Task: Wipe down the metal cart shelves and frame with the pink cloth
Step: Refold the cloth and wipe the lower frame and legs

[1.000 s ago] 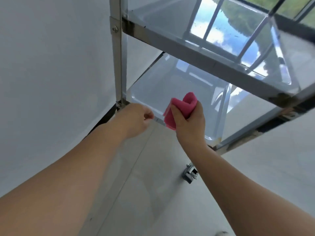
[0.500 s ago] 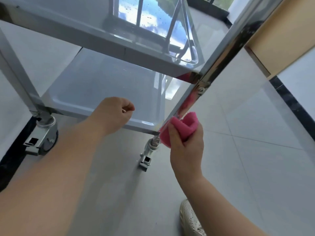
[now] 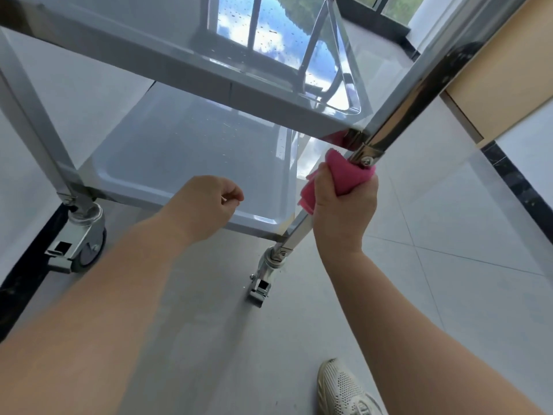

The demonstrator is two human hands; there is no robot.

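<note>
Nearest the camera, below and slightly right of the cart's right front leg (image 3: 419, 85), a white mesh shoe (image 3: 344, 387) stands on the pale tiled floor (image 3: 449, 295). Two bare forearms reach up from the bottom edge. The right hand (image 3: 341, 211) is curled tightly round this leg with the pink cloth (image 3: 347, 175) clamped between palm and metal. The cloth is bunched into a sleeve around the leg, and its long axis lies along the leg, slanting from lower left to upper right. Its upper edge touches the screwed bracket (image 3: 366, 155) just under the upper shelf's corner. Left of the leg, the left hand (image 3: 206, 205) is closed in a fist with nothing in it, in front of the lower shelf's near rim; whether it touches the rim cannot be told. At the leg's foot sits a metal caster (image 3: 263, 280). The lower shelf (image 3: 179, 151) spreads away left of the leg, and the upper shelf (image 3: 185, 55) meets it above the cloth, its surface mirroring sky and window bars. Far left of the leg is a second caster (image 3: 80, 244). Right of the leg is a tan wooden panel (image 3: 502, 70).
</note>
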